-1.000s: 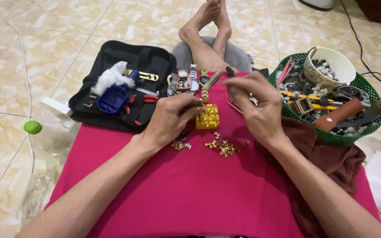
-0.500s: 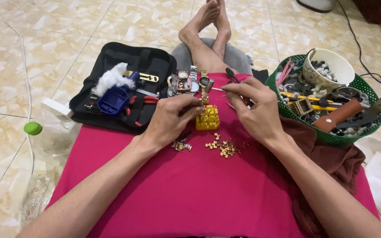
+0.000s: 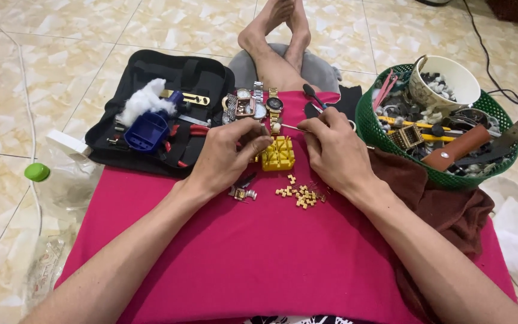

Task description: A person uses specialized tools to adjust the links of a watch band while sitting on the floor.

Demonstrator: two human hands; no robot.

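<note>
A yellow slotted block [image 3: 279, 154] sits on the magenta cloth [image 3: 259, 252] over my lap. My left hand [image 3: 226, 157] rests beside the block's left edge, fingers curled, pinching something small at its top. My right hand [image 3: 335, 151] is shut on a thin metal tool [image 3: 289, 127] whose tip points left toward my left fingertips. Several small gold links [image 3: 298, 195] lie loose on the cloth just below the block. A small metal piece [image 3: 242, 192] lies under my left hand. Several wristwatches [image 3: 259, 103] lie in a row behind the block.
An open black tool case [image 3: 163, 114] with a blue holder, white cotton and pliers lies at the left. A green basket [image 3: 439, 132] full of parts, a cup and tools stands at the right. A brown cloth [image 3: 445, 204] lies under it. A clear bottle with green cap [image 3: 38, 173] is on the floor.
Both hands have shifted slightly. The right hand's tool tip now sits closer to the left fingertips above the yellow block.
</note>
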